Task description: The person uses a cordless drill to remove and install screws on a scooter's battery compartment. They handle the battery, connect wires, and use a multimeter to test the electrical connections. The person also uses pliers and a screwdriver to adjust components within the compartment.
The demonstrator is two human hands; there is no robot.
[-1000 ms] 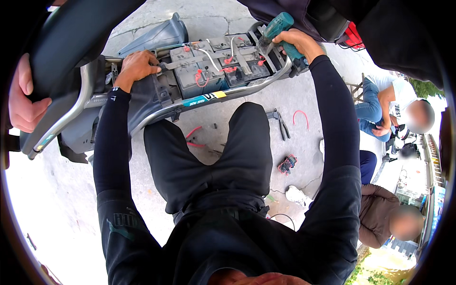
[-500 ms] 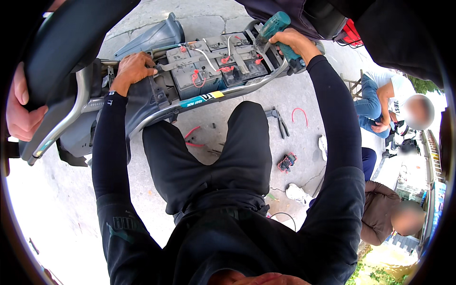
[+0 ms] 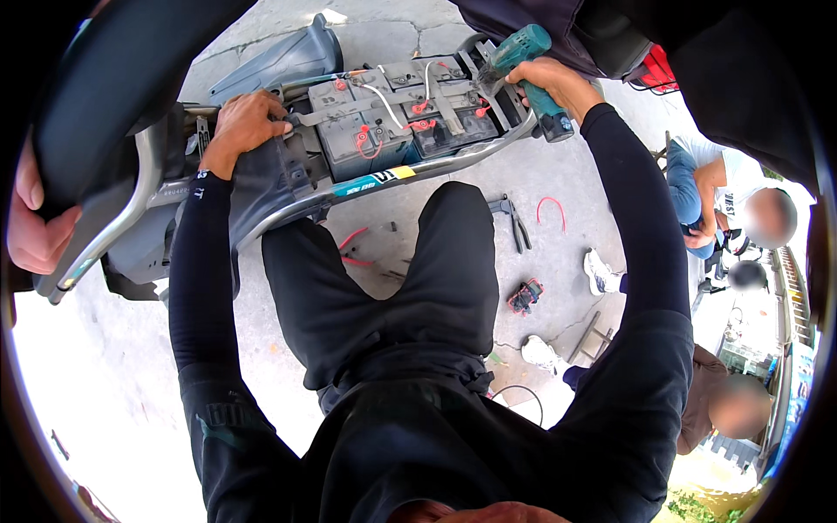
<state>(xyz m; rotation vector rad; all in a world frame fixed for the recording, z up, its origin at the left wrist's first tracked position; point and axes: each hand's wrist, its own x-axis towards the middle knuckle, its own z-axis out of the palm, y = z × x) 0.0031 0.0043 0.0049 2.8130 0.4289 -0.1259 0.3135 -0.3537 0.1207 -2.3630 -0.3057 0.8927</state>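
My right hand [image 3: 562, 87] is wrapped round the handle of a teal cordless drill [image 3: 523, 48]. The drill's nose points left and down, at the right end of a row of dark batteries [image 3: 353, 148]. A flat metal strap [image 3: 344, 111] runs across the tops of the batteries. At its left end is my left hand [image 3: 244, 126], fingers curled and thumb against the strap's end; the fingertips are partly hidden. Red terminal caps and white wires show on the batteries, which sit inside the tubular metal frame [image 3: 475, 155] of a vehicle.
Another person's hand [image 3: 44, 222] is at the black part on the far left. A grey plastic cover [image 3: 283, 65] lies behind the frame. Pliers [image 3: 520, 231], red-handled pliers [image 3: 350, 248], a red wire [image 3: 558, 209] and a multimeter [image 3: 525, 296] lie on the floor. Two people sit at the right.
My right hand and the drill have shifted slightly right and down. My left hand stays at the strap's end. The view has moved a little.
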